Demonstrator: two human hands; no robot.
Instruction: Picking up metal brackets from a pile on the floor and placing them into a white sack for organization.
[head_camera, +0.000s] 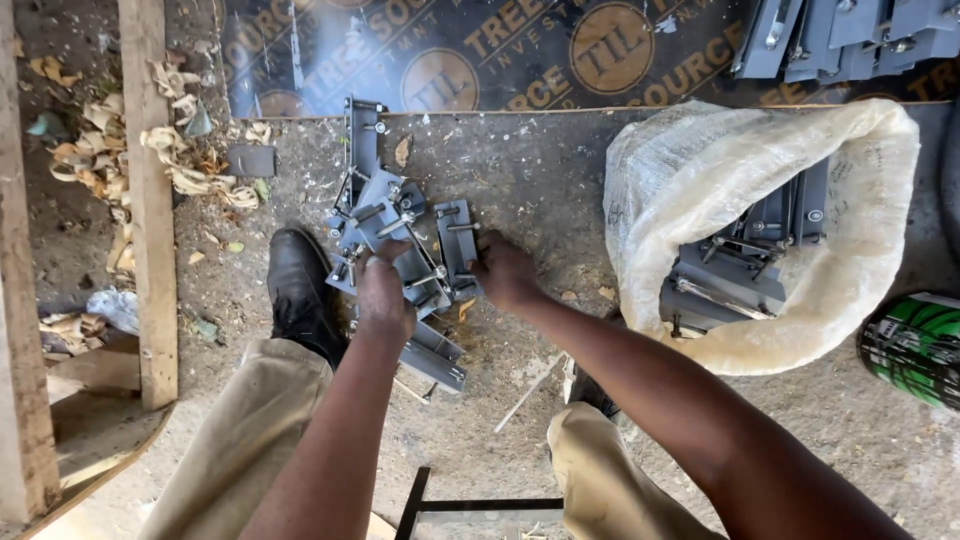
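Note:
A heap of grey metal brackets with bolts (400, 240) lies on the dusty concrete floor in front of me. My left hand (384, 290) rests on the middle of the heap, fingers curled over one bracket. My right hand (503, 270) grips the right edge of a grey bracket (458, 245) at the heap's right side. One more bracket (437, 360) sticks out toward me from under my left wrist.
A white woven sack (700, 170) holding more grey brackets (740, 265) stands at the right. My black shoe (300, 290) is left of the heap. Wooden planks (150, 200) and wood shavings lie at left. A dark printed board (500, 50) lies behind, a green can (915, 345) far right.

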